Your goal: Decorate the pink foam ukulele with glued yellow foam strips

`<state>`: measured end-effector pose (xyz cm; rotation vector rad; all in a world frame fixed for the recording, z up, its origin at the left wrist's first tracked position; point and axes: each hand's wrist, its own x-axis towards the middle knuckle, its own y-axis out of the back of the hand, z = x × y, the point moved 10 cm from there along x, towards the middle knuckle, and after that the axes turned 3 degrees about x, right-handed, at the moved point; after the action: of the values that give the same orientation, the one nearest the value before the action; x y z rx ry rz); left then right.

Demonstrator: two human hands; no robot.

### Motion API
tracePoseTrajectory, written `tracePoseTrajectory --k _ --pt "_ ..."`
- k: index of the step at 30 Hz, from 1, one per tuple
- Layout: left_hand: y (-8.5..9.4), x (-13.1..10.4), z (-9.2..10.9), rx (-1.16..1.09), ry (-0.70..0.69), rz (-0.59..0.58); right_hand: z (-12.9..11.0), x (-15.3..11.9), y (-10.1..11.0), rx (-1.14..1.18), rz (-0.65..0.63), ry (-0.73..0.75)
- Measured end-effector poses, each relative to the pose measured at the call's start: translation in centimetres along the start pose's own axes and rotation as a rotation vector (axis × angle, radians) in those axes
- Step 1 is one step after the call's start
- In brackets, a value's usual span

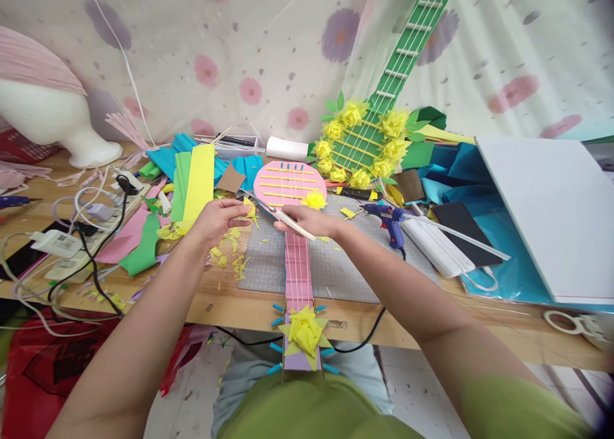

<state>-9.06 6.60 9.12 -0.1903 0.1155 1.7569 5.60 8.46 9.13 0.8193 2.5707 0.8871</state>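
Observation:
My left hand pinches a small piece of yellow paper between its fingertips. Closed around a pair of scissors with white handles, my right hand is just right of it, and the blades point toward the yellow piece. Beneath lies a pink paper guitar, its round body away from me and its neck reaching over the table's front edge. One yellow paper flower sits on the body, beside my right hand. A larger yellow flower is on the head end, close to my green shirt.
A green paper guitar with yellow flowers leans at the back. Right of the grey cutting mat are a blue glue gun, a phone and a white board. Crepe paper, cables and a foam head fill the left.

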Motion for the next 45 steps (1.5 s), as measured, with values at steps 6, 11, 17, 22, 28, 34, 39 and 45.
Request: tracePoseTrajectory --k 6,11,17,22,28,34,39,45 --pt "-0.3 -0.3 1.3 0.073 -0.083 -0.007 -0.3 -0.4 0.3 -0.104 -0.033 0.013" --pt "-0.7 -0.4 1.4 0.133 -0.1 -0.037 -0.6 -0.6 0.3 -0.156 -0.015 0.008" --pt "-1.1 -0.4 1.3 0.165 -0.105 -0.088 -0.8 -0.6 0.4 -0.157 -0.002 0.014" --pt "-1.2 -0.4 1.3 0.145 -0.098 -0.083 -0.7 -0.6 0.3 -0.126 -0.003 0.002" --pt "-1.3 -0.4 1.3 0.098 -0.077 -0.067 -0.5 -0.5 0.3 -0.056 0.017 -0.005" --pt "-1.3 -0.4 1.1 0.083 -0.067 -0.063 0.2 -0.3 -0.1 0.008 0.045 -0.011" --pt "-1.2 -0.5 1.2 0.086 -0.067 -0.049 0.8 0.0 -0.1 0.063 0.092 -0.015" --pt "-0.9 -0.3 0.9 0.075 -0.08 -0.049 0.2 0.4 0.6 0.082 0.163 -0.011"
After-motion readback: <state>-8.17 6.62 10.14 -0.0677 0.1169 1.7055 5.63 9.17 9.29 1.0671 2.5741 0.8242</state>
